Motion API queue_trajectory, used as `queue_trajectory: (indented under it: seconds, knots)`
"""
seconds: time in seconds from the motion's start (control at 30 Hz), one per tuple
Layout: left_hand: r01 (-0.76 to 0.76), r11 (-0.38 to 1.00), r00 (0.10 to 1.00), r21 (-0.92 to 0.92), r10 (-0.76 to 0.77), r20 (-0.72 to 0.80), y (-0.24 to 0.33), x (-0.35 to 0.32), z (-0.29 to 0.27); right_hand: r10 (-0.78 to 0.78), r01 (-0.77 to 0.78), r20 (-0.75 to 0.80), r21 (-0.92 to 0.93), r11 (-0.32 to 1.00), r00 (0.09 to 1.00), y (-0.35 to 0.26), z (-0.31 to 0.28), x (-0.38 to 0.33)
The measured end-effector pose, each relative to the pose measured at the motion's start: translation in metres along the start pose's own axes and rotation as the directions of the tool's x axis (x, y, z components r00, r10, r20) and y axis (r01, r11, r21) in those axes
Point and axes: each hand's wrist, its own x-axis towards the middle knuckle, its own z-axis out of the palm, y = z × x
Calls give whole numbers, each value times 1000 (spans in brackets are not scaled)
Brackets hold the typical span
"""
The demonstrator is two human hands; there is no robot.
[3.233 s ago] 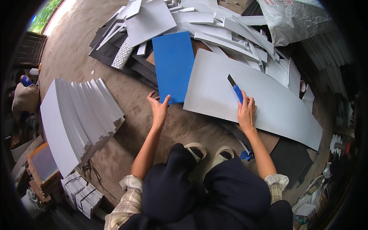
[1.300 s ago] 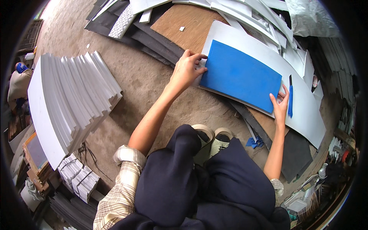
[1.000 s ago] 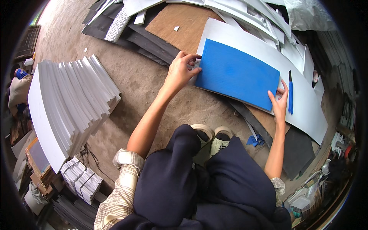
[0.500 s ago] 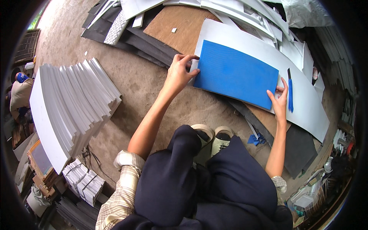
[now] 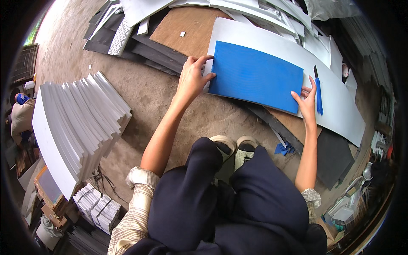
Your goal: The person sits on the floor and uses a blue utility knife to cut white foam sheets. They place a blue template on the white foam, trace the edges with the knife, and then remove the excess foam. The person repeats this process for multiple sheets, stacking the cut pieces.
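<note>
A rectangular blue sheet (image 5: 257, 76) lies on a larger white sheet (image 5: 340, 108). At its left edge is my left hand (image 5: 194, 76), with thumb and index finger pressed against the rim. My right hand (image 5: 308, 102) takes hold of the right end: the thumb rests by the lower right corner, and the fingers are beyond the edge. Just right of those fingers, a utility knife (image 5: 318, 95) with a blue handle and dark blade lies on the white sheet.
Brown board (image 5: 182, 32) and dark sheets (image 5: 153, 53) lie under and beside the white sheet. White offcuts (image 5: 272, 19) pile up behind. A stack of white sheets (image 5: 80, 123) stands left, near tied white bundles (image 5: 97, 206). Blue scraps (image 5: 284, 148) lie near my shoes. A person (image 5: 23, 112) bends far left.
The view has shifted slightly. My right index finger is straighter, reaching up beside the knife. The blue sheet stays in nearly the same place on the white sheet, with both hands at its ends.
</note>
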Motion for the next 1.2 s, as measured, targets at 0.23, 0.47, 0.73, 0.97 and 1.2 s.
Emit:
queue_trajectory:
  seconds: [0.23,0.47,0.73,0.97,1.2]
  knots:
    - [47,996,999,-76,-45,29,-2,1,2,36,-36,-4,-22,999,999,5,-3,4]
    - [61,994,998,-93,-58,38,-4,2,5,25,-25,6,-20,1000,1000,8,-7,5]
    - [69,987,997,-144,-62,54,0,-1,6,17,-17,17,-18,1000,1000,7,-11,5]
    - [52,991,998,-123,-47,47,-1,0,5,20,-20,37,1,1000,999,6,-12,5]
    - [51,987,997,-151,-42,60,-4,1,3,22,-22,32,10,1000,999,9,-12,5]
